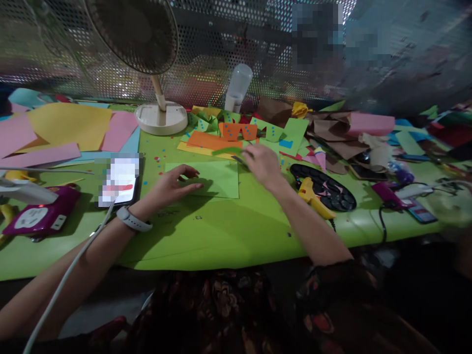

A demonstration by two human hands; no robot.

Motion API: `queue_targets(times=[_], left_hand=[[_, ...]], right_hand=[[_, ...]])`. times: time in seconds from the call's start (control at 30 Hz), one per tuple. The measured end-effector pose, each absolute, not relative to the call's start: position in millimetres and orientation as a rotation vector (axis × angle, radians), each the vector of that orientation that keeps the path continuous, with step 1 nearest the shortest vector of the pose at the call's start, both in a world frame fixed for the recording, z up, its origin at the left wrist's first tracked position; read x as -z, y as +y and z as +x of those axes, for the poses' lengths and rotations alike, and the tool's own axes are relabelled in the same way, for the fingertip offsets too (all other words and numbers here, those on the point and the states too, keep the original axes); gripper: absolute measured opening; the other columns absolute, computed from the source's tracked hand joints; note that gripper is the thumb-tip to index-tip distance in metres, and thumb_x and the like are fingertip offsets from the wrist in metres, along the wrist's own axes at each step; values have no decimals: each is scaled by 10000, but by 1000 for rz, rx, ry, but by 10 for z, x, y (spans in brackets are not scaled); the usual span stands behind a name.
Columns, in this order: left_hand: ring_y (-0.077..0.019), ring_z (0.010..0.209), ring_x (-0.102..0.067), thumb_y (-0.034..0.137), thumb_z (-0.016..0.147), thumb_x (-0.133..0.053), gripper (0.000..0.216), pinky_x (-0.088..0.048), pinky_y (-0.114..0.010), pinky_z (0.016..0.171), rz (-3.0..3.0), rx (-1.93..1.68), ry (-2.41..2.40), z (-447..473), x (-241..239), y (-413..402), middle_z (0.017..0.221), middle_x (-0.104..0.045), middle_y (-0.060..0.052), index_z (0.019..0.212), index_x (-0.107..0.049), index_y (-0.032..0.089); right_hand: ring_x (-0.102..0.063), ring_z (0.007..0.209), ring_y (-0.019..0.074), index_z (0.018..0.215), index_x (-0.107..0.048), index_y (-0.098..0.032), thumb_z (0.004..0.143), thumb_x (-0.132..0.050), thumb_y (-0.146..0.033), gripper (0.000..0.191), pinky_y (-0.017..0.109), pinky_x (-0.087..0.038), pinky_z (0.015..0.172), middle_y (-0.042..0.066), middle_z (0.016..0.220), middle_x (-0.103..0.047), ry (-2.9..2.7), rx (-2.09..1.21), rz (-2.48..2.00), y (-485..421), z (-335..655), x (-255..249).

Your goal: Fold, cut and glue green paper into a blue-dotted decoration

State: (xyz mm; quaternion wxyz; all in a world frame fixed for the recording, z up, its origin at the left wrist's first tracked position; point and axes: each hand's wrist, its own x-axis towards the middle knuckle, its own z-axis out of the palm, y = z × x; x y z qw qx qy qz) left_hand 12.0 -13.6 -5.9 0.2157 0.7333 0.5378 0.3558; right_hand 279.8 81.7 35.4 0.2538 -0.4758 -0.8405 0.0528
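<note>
Along the near edge of the bench, the person's dark flowered clothing shows, and both bare forearms reach over the green surface. A pale wristband circles the left wrist. On the left lie a purple power box and, beside the left forearm, a phone with a lit screen. On the right, a yellow glue gun lies against a black tray with hollows.

Between these, a light-green sheet lies flat at the middle of the bench. The left hand is over its left part, thumb and fingers apart; whether they touch the paper cannot be told. The right hand, blurred, is just beyond the sheet's far right corner, near a narrow green strip; whether its fingers are clamped on anything cannot be told.

Farther off are an orange sheet and folded green pieces with blue dots. A fan stands behind at left, a clear bottle right of it, before a perforated panel.
</note>
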Motion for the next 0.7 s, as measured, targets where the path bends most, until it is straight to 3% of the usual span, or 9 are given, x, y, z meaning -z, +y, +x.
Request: queue_targets(times=[0.1,0.17,0.3,0.43,0.57,0.7], left_hand=[[-254,950,-642,545,843,-644,372,-525,-396,822,2245,-934,1530,131,100,-119,987,-691,-92,964,-682,196],[-257,950,-634,550,865,-615,374,-511,-413,846,2340,-906,1513,133,142,-103,970,-686,-94,949,-694,194],[-263,953,-628,560,845,-641,387,-512,-419,831,2409,-832,1480,132,207,-89,1001,-675,-95,1002,-687,210],[-274,961,-626,533,812,-689,372,-516,-429,827,2382,-786,1503,134,178,-112,1021,-674,-97,1034,-675,235],[-293,1004,-620,490,807,-711,449,-509,-457,875,2322,-755,1549,136,128,-144,1072,-673,-136,1112,-650,166],[-289,1004,-623,459,811,-721,487,-511,-449,868,2307,-790,1572,138,125,-145,1066,-682,-143,1171,-626,145]], right_hand=[[-565,1112,340,1124,-708,-149,955,-427,-118,329,531,-430,937,176,1079,-674,-2193,166,-1530,1121,2969,-293],[-533,1158,381,1193,-679,-130,909,-500,-110,337,558,-419,944,208,1141,-653,-2237,181,-1569,1229,3028,-224],[-554,1153,321,1268,-632,-188,851,-681,-314,438,495,-436,980,142,1230,-640,-2608,-95,-1205,1233,2906,-113],[-576,1113,304,1177,-674,-235,713,-815,-485,545,440,-447,935,103,1196,-653,-2927,-273,-914,1190,2648,-128],[-609,941,271,998,-722,-219,702,-836,-454,395,392,-444,818,73,966,-688,-3020,-263,-940,1207,2540,-181],[-596,916,250,855,-733,-220,724,-832,-348,208,350,-441,757,72,935,-671,-2945,-279,-944,1163,2569,-237]])
